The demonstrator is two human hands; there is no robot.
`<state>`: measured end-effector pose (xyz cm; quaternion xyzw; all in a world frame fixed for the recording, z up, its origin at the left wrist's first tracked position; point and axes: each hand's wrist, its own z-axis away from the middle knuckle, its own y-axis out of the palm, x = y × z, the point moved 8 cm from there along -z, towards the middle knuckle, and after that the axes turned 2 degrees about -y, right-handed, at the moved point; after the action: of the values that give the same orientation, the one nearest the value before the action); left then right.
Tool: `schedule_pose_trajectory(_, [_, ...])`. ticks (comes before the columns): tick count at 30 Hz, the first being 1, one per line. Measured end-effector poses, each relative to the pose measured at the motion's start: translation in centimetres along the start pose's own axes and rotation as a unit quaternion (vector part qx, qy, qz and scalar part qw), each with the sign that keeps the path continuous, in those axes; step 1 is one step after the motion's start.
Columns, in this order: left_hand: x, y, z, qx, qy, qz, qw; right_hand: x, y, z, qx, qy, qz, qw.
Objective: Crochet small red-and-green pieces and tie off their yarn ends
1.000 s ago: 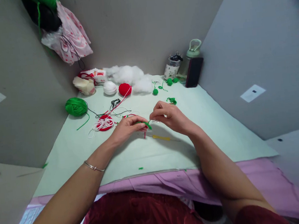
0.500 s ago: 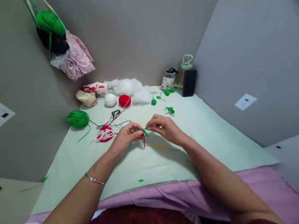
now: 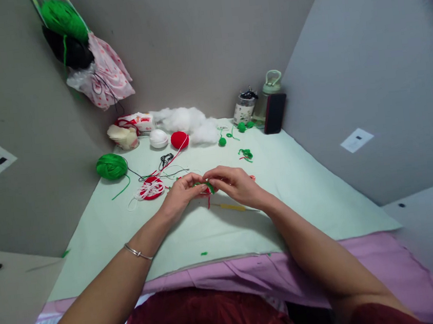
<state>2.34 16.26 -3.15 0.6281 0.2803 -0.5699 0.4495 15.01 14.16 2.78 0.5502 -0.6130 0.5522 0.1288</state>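
My left hand (image 3: pixel 184 192) pinches a small green and red crochet piece (image 3: pixel 210 187) between thumb and fingers, and a short red yarn tail hangs from it. Close against the piece, my right hand (image 3: pixel 236 184) has its fingertips drawn together; whatever they pinch is too small and hidden to make out. A yellow-handled crochet hook (image 3: pixel 232 208) lies on the table just below both hands. Left of my left hand is a red disc wound with white yarn (image 3: pixel 151 188).
Green yarn (image 3: pixel 111 166), a white ball (image 3: pixel 158 138), a red yarn ball (image 3: pixel 179 140) and white stuffing (image 3: pixel 187 121) lie toward the back. A phone (image 3: pixel 275 113) leans on a bottle (image 3: pixel 263 106) beside a jar (image 3: pixel 243 110). Green scraps (image 3: pixel 245 154) lie beyond my right hand.
My right hand has moved left, from a small gap away to right against the crochet piece. The left hand still holds the piece. The view has tilted slightly.
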Motion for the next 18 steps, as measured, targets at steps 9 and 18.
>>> schedule_pose_trajectory(9, [0.1,-0.1,0.1,-0.042,-0.012,-0.033,0.999,1.1,0.3,0.4,-0.05,-0.09,0.159,0.982])
schedule_pose_trajectory(18, [0.4,0.1,0.1,-0.033,-0.027,-0.065,0.997,-1.1,0.7,-0.2,-0.013,0.109,-0.301,0.947])
